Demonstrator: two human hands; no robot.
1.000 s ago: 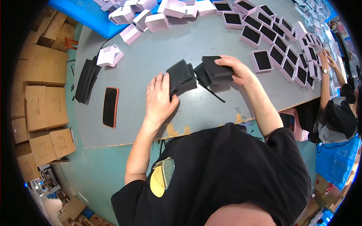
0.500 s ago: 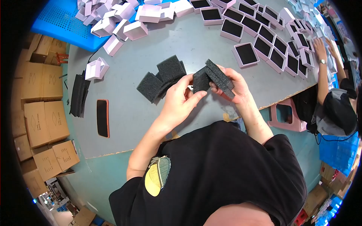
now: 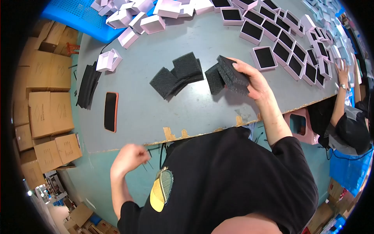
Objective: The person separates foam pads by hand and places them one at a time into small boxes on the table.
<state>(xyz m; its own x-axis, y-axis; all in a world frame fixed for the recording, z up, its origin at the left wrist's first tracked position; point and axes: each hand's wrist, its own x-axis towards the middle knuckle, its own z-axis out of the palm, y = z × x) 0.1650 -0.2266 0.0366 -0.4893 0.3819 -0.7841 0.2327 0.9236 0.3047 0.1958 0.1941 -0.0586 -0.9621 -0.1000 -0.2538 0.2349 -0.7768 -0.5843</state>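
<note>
Using the loose black foam pile [image 3: 184, 69] mid-tabletop as my landmark. The grey tabletop [image 3: 136, 89] has decent open surface left of the pile, and more between the pile and the front edge, which is chipped and has tan patches.

Right hand [image 3: 256, 80] is just right of the pile, grasping black foam slabs [image 3: 232, 77], at least two, with one more foam piece [image 3: 214, 79] tucked against them on the pile side. Left hand [image 3: 130, 159] is nearer the wearer than the pile, past the front edge; fingers look curled but it's blurry, so can't tell if anything's in it.

Writing: the brown cartons [image 3: 52, 113], well left of the pile, have print, too small to read.

Counts: one phone [image 3: 111, 112] left of the pile, two pale boxes [image 3: 104, 61] up and left of it, one blue crate [image 3: 83, 21] beyond those. Pile itself is at least three pieces. Black-lined boxes [image 3: 265, 58] right of and beyond the pile: over a dozen, overlapping too much for an exact number.
</note>
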